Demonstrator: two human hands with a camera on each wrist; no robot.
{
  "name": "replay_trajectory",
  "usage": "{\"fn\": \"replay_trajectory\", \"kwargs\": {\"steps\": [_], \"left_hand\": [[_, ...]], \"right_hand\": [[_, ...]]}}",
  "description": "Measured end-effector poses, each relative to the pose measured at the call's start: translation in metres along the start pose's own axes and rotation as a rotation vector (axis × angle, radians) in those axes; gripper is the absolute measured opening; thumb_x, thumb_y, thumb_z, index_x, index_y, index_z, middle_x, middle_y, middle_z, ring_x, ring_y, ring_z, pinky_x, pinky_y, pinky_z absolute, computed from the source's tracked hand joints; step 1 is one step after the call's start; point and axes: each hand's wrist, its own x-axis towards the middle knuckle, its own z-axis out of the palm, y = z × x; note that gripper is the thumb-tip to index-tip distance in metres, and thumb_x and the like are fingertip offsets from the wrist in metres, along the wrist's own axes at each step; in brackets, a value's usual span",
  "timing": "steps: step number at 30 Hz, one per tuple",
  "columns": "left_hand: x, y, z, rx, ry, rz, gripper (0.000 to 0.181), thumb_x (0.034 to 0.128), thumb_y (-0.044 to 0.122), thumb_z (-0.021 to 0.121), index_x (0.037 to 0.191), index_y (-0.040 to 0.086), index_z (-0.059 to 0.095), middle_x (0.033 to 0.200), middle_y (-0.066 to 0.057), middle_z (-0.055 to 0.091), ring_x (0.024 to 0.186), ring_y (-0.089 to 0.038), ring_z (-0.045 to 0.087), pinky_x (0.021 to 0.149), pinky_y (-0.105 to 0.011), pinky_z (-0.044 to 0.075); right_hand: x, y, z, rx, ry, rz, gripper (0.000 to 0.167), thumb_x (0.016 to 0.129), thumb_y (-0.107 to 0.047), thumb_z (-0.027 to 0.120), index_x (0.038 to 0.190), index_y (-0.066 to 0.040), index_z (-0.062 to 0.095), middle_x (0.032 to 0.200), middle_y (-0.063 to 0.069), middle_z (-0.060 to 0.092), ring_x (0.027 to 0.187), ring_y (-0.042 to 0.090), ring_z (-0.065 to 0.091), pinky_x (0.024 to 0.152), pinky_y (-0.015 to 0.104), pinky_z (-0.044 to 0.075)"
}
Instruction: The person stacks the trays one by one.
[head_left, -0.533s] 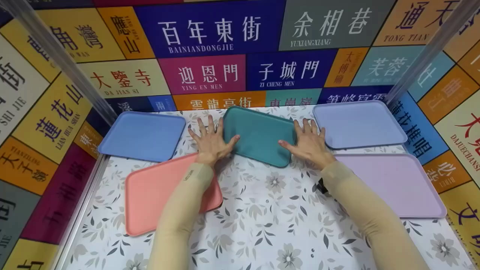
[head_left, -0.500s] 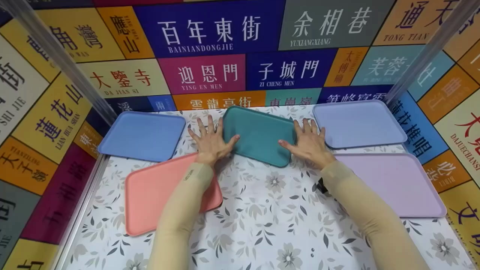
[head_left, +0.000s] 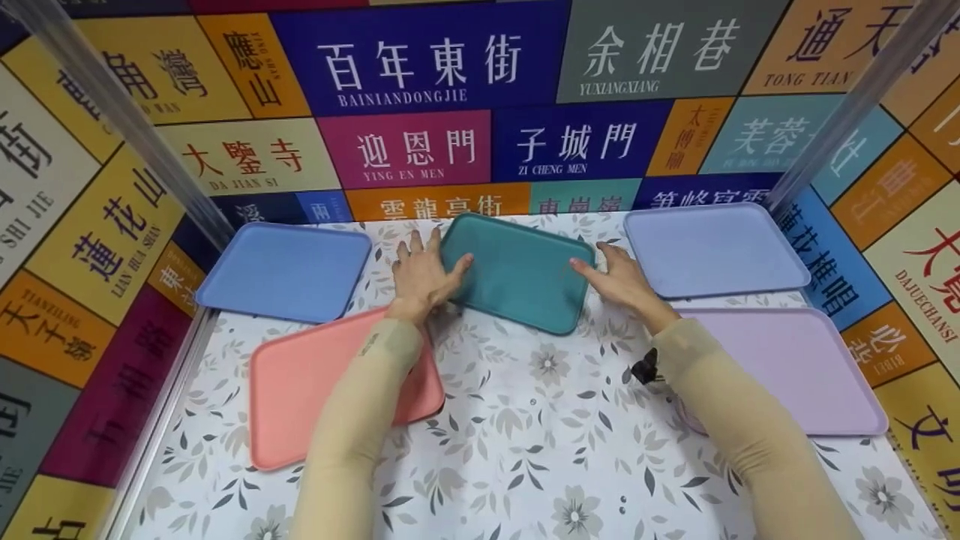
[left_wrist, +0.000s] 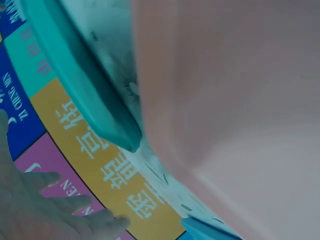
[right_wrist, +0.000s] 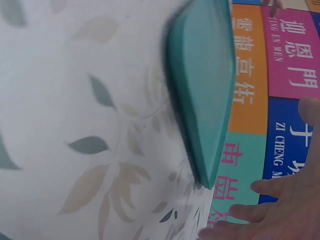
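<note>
A teal tray [head_left: 517, 274] lies slightly turned at the back middle of the table, between the two hands. At its left edge is my left hand [head_left: 421, 279], fingers spread and a little bent, thumb over the tray's rim. My right hand [head_left: 624, 279] is by the right edge, its thumb reaching over that rim and the other fingers outside it. In the left wrist view the left hand [left_wrist: 55, 210] has its fingers apart; in the right wrist view the right hand [right_wrist: 280, 205] shows loosely bent fingers. Whether either hand touches the tray cannot be told.
A blue tray [head_left: 289, 270] and a coral tray [head_left: 315, 390] lie on the left. On the right are a periwinkle tray [head_left: 716, 251] and a lilac tray [head_left: 787, 367]. Sign-printed walls [head_left: 420, 150] enclose the flower-patterned table [head_left: 525, 450].
Both hands have bent their fingers somewhat. The right hand has turned and shifted slightly right, showing more of the black piece at its wrist. The trays look almost unmoved.
</note>
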Motion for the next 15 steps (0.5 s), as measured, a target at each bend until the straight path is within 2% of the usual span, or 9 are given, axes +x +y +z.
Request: {"fn": "replay_trajectory", "kwargs": {"steps": [3, 8, 10, 11, 15], "left_hand": [[0.004, -0.003, -0.004, -0.108, -0.003, -0.036, 0.089, 0.1083, 0.069, 0.054, 0.177, 0.016, 0.036, 0.179, -0.025, 0.038, 0.161, -0.049, 0.043, 0.131, -0.065, 0.045], [0.013, -0.009, -0.01, -0.297, -0.014, -0.112, 0.075, 0.1097, 0.052, 0.065, 0.167, 0.007, 0.049, 0.164, -0.025, 0.058, 0.153, -0.043, 0.056, 0.132, -0.057, 0.046], [0.018, -0.015, -0.01, -0.362, -0.024, -0.134, 0.069, 0.1091, 0.047, 0.068, 0.161, 0.003, 0.056, 0.155, -0.025, 0.065, 0.145, -0.042, 0.062, 0.127, -0.056, 0.05], [0.031, -0.027, 0.002, -0.395, -0.017, -0.131, 0.066, 0.1076, 0.049, 0.069, 0.155, 0.004, 0.062, 0.147, -0.022, 0.072, 0.138, -0.039, 0.067, 0.122, -0.052, 0.054], [0.059, -0.054, 0.023, -0.445, -0.034, -0.17, 0.052, 0.1025, 0.047, 0.075, 0.135, 0.006, 0.076, 0.126, -0.017, 0.081, 0.119, -0.034, 0.074, 0.106, -0.048, 0.061]], "right_hand": [[0.001, -0.003, -0.004, 0.135, -0.011, 0.039, 0.1, 0.109, -0.071, 0.053, 0.18, -0.007, 0.021, 0.186, 0.028, 0.02, 0.173, 0.049, 0.021, 0.141, 0.067, 0.024], [0.002, -0.005, -0.005, 0.356, -0.044, 0.124, 0.091, 0.111, -0.06, 0.059, 0.178, -0.007, 0.027, 0.183, 0.027, 0.027, 0.168, 0.047, 0.034, 0.135, 0.064, 0.04], [0.003, -0.005, -0.005, 0.45, -0.065, 0.174, 0.089, 0.111, -0.059, 0.059, 0.178, -0.01, 0.027, 0.179, 0.027, 0.031, 0.163, 0.046, 0.039, 0.131, 0.064, 0.046], [0.003, -0.005, -0.006, 0.489, -0.075, 0.197, 0.089, 0.111, -0.059, 0.059, 0.178, -0.01, 0.027, 0.179, 0.027, 0.031, 0.163, 0.046, 0.04, 0.13, 0.064, 0.047], [0.006, -0.003, -0.006, 0.573, -0.102, 0.269, 0.086, 0.11, -0.059, 0.062, 0.175, -0.011, 0.032, 0.178, 0.025, 0.032, 0.159, 0.046, 0.045, 0.128, 0.062, 0.051]]}}
